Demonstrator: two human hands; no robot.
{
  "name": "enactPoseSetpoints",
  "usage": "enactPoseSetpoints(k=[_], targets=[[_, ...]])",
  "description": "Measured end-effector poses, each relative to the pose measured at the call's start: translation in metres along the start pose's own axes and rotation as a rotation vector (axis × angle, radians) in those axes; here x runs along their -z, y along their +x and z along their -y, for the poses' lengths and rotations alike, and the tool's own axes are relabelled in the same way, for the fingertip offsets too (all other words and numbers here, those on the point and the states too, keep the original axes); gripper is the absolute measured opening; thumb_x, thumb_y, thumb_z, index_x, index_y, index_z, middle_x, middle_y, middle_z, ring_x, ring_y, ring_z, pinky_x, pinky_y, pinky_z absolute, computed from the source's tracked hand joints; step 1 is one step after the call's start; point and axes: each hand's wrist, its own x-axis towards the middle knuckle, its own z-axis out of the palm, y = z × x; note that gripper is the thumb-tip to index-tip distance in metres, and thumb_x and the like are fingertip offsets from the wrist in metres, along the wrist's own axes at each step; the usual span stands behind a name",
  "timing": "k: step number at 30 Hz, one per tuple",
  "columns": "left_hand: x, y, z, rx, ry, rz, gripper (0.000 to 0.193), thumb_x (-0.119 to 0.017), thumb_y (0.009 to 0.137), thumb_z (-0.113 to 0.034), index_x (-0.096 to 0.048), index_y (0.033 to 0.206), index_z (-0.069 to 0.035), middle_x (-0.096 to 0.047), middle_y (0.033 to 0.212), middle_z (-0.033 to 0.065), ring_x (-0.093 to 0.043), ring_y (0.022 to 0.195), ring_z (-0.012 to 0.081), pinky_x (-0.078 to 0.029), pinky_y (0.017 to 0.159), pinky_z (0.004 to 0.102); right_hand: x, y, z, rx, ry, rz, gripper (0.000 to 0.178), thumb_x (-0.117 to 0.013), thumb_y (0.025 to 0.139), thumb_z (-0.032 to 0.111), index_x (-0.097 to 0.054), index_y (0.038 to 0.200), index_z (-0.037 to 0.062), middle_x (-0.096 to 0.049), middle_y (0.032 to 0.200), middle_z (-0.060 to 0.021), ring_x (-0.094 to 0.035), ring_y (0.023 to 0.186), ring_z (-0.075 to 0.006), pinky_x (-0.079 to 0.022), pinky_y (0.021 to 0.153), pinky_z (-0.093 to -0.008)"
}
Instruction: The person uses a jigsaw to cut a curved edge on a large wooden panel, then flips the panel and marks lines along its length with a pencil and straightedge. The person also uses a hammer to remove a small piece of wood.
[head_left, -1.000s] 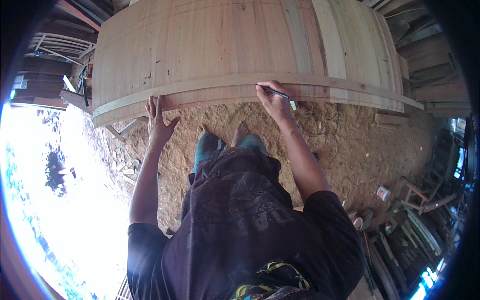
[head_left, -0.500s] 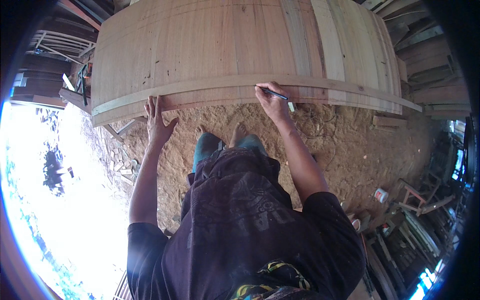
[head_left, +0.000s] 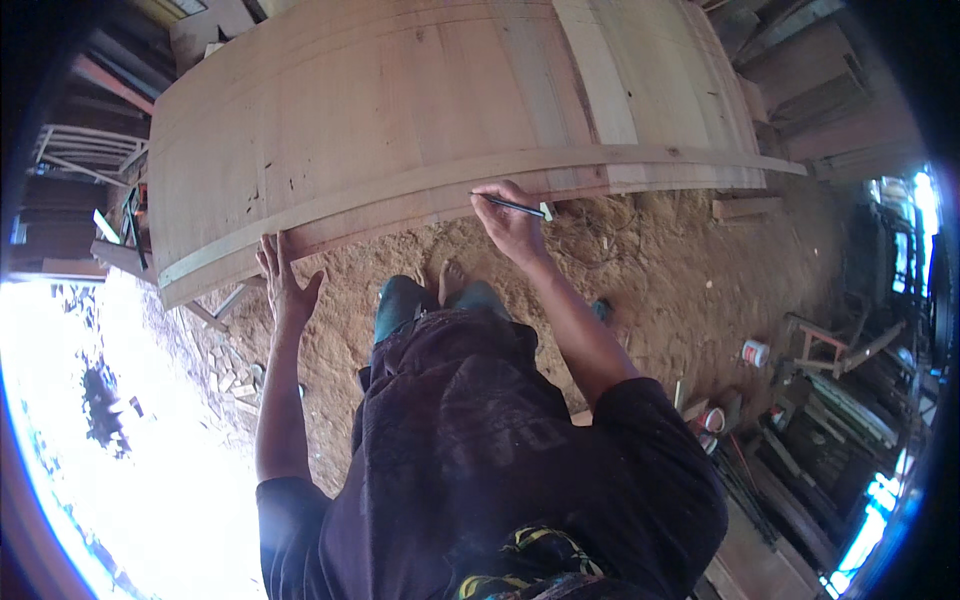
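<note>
A long, narrow wood strip (head_left: 400,190) lies along the near edge of a broad panel of joined boards (head_left: 350,110). My left hand (head_left: 287,285) is at the left part of that edge, its fingers stretched onto the wood by the strip and the thumb spread away. Farther right, my right hand (head_left: 512,225) pinches a slim dark pencil (head_left: 520,207). The pencil slants, its tip pointing left at the strip's near side. Whether the tip touches the wood is too small to tell.
Sandy ground (head_left: 660,270) lies below the panel. A short wood block (head_left: 747,207) is near its right end. At the right stand a white tub (head_left: 755,352) and a small wooden frame (head_left: 815,345), with stacked timber behind. Wood offcuts (head_left: 235,375) lie at the left beside glaring light.
The view has shifted and turned slightly, so the panel's left side sits lower and farther left. Both hands keep nearly the same places along the strip; the pencil stays in my right hand.
</note>
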Motion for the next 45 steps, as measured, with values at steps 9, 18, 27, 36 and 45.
enactPoseSetpoints(k=[9, 18, 27, 36, 45], targets=[[-0.005, 0.000, -0.011, 0.028, 0.019, -0.015, 0.115, -0.088, 0.081, -0.020, -0.016, 0.172, -0.021, -0.007, 0.178, 0.0194, -0.012, 0.159, 0.0545, -0.027, 0.128, 0.0604, 0.097, -0.049, 0.002, -0.309, 0.124, -0.334, 0.018, -0.076, 0.101, 0.016, -0.074, 0.112, 0.0022, -0.075, 0.095, -0.0046, -0.070, 0.080, -0.0086, -0.057, 0.071, -0.0241], [-0.006, -0.002, -0.043, 0.160, 0.150, 0.016, 0.112, -0.086, 0.084, -0.024, -0.017, 0.172, -0.021, -0.011, 0.178, 0.0176, -0.015, 0.163, 0.0422, -0.029, 0.123, 0.0646, 0.157, -0.014, -0.011, -0.305, 0.098, -0.341, 0.016, -0.075, 0.101, 0.010, -0.073, 0.113, -0.0002, -0.074, 0.093, -0.0035, -0.071, 0.081, -0.0097, -0.058, 0.072, -0.0244], [-0.037, 0.008, -0.171, 0.083, -0.029, 0.117, 0.112, -0.086, 0.087, -0.030, -0.014, 0.172, -0.026, -0.010, 0.180, 0.0101, -0.016, 0.164, 0.0401, -0.027, 0.118, 0.0722, 0.166, 0.031, -0.036, -0.040, -0.059, -0.047, 0.010, -0.075, 0.100, 0.009, -0.073, 0.106, 0.0009, -0.073, 0.086, -0.0012, -0.067, 0.076, -0.0053, -0.056, 0.068, -0.0240], [-0.061, 0.010, -0.191, 0.127, 0.111, 0.122, 0.115, -0.087, 0.084, -0.032, -0.014, 0.172, -0.026, -0.008, 0.180, 0.0124, -0.014, 0.162, 0.0468, -0.028, 0.121, 0.0673, 0.169, 0.038, -0.053, 0.064, -0.110, -0.067, 0.012, -0.080, 0.095, 0.010, -0.075, 0.101, 0.0021, -0.074, 0.083, -0.0044, -0.067, 0.074, -0.0065, -0.056, 0.067, -0.0259], [-0.065, 0.011, -0.193, 0.146, 0.148, 0.109, 0.117, -0.088, 0.082, -0.037, -0.014, 0.172, -0.025, -0.009, 0.180, 0.0139, -0.015, 0.161, 0.0489, -0.028, 0.122, 0.0646, 0.166, 0.038, -0.055, 0.079, -0.023, -0.067, 0.009, -0.080, 0.094, 0.005, -0.075, 0.100, 0.0015, -0.075, 0.085, -0.0047, -0.068, 0.076, -0.0066, -0.057, 0.068, -0.0259]])
